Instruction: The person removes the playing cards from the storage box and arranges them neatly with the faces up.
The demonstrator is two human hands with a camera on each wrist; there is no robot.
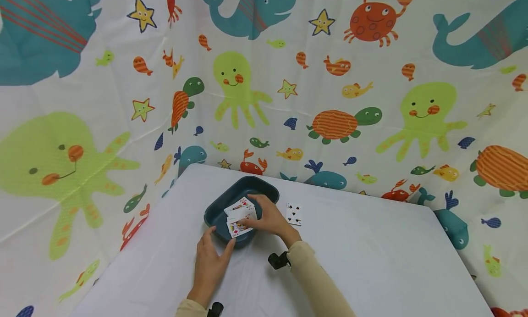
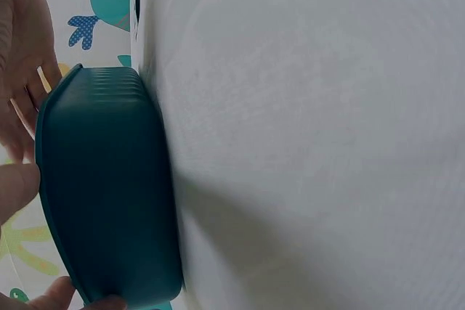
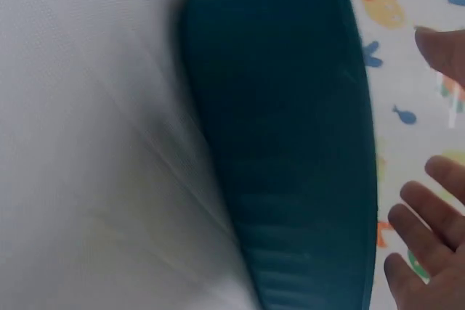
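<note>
Playing cards (image 1: 235,229) lie heaped inside the blue tub (image 2: 109,186) on the bench (image 1: 371,253). I have the right hand (image 1: 272,218) over them, fingers spread; I cannot tell whether they touch. My left hand's (image 1: 209,259) spread fingers touch the tub's rim.

Tray (image 2: 109,186) looks matt plast., cards (image 1: 240,212) paper, tbl cover (image 1: 371,253) cloth.

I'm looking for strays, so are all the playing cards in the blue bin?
No, a playing card lies on the white table, right of the blue bin.
</note>
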